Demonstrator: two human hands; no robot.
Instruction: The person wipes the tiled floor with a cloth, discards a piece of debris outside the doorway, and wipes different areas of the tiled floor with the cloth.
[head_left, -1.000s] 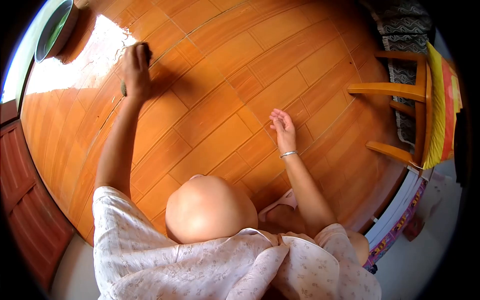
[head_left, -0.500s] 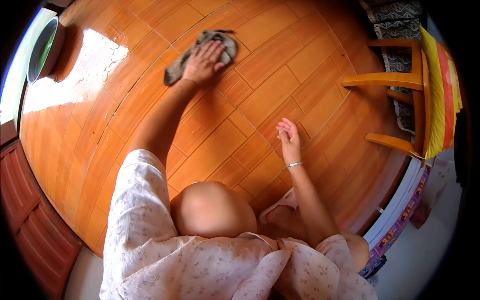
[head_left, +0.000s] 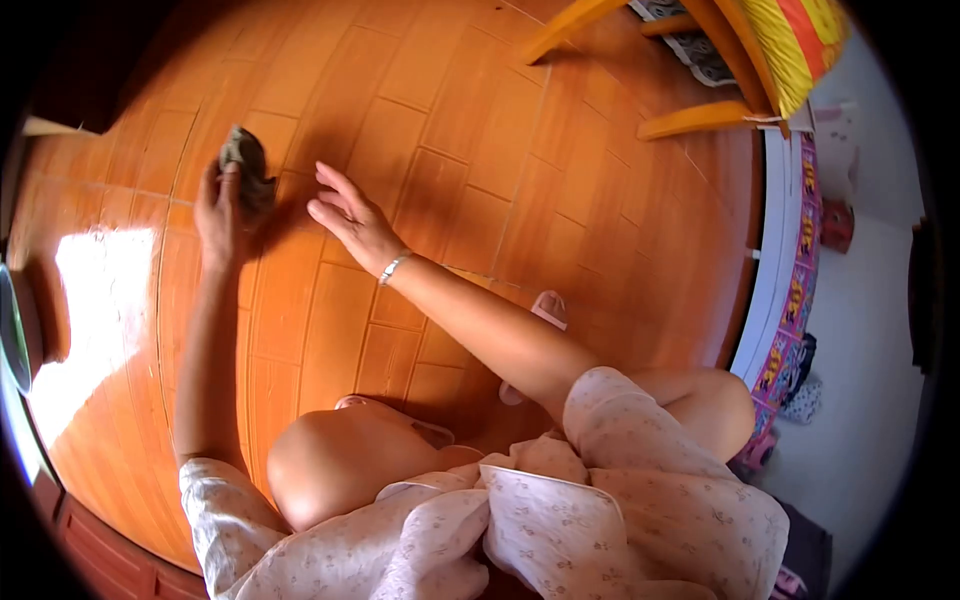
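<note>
My left hand (head_left: 219, 215) is closed on a crumpled grey-green cloth (head_left: 250, 172), with the thumb along its side, above the orange tiled floor (head_left: 330, 310). To its right, my right hand (head_left: 356, 222) holds nothing; its fingers are apart and point toward the cloth without touching it. A silver bracelet (head_left: 394, 268) circles the right wrist.
A basin (head_left: 18, 328) stands at the left edge beside a bright wet-looking patch. A wooden chair (head_left: 700, 118) with a yellow and red cover (head_left: 790, 45) is at the upper right. A dark piece of furniture fills the upper left corner.
The view has turned, shifting the chair up and the basin down. My left hand has moved left with the cloth, now bunched rather than spread under the palm. My right hand has come nearer to it.
</note>
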